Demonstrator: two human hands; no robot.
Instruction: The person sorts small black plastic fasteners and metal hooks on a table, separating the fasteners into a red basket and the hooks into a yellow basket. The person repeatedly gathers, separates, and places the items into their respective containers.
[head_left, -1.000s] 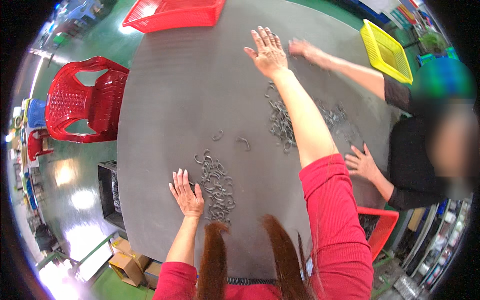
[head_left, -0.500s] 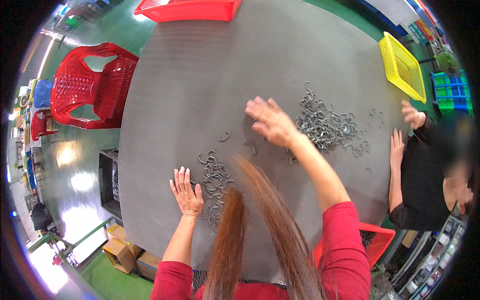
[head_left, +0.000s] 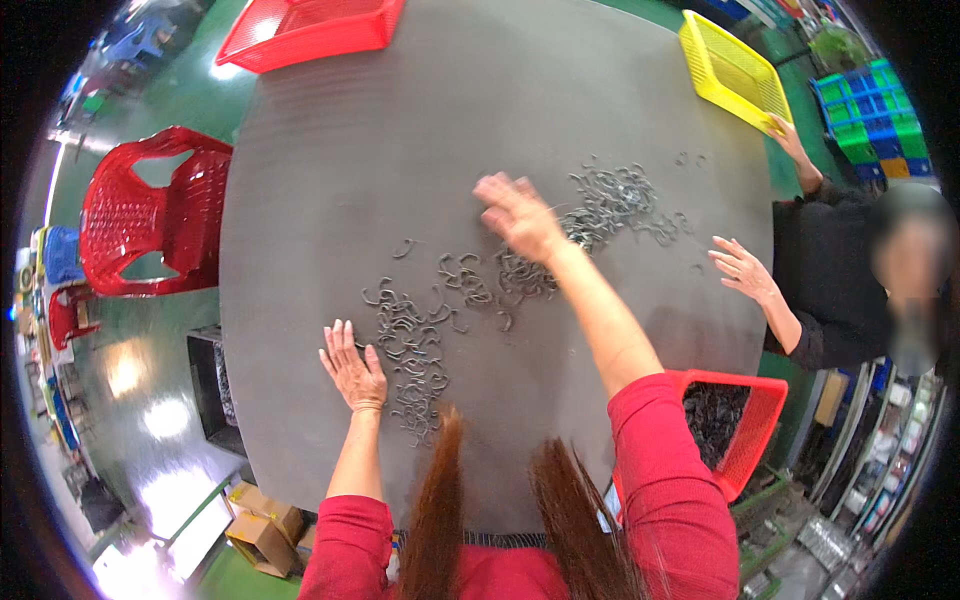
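Observation:
My left hand (head_left: 357,372) lies with fingers spread at the left edge of a heap of small dark curved metal hooks (head_left: 408,350), holding none. Farther right, my right hand (head_left: 522,220) is stretched out, its fingers slightly blurred, and it grips nothing. Just below that hand, more hooks (head_left: 525,275) form a band running from the left heap toward a larger heap (head_left: 615,195) on the right. One loose hook (head_left: 404,247) rests apart, above the left heap. Everything lies on the grey tabletop (head_left: 330,180).
A person in black (head_left: 830,270) sits at the right, one hand on a yellow basket (head_left: 735,75), the other above the table. Red baskets stand at the far left (head_left: 320,38) and near right (head_left: 755,435); the near one contains dark pieces. A red chair (head_left: 150,215) is left of the table.
Hooks now lie spread between the two heaps, where only a few were before. My right hand stays stretched out. The other person's hand has reached the yellow basket. The view has shifted slightly.

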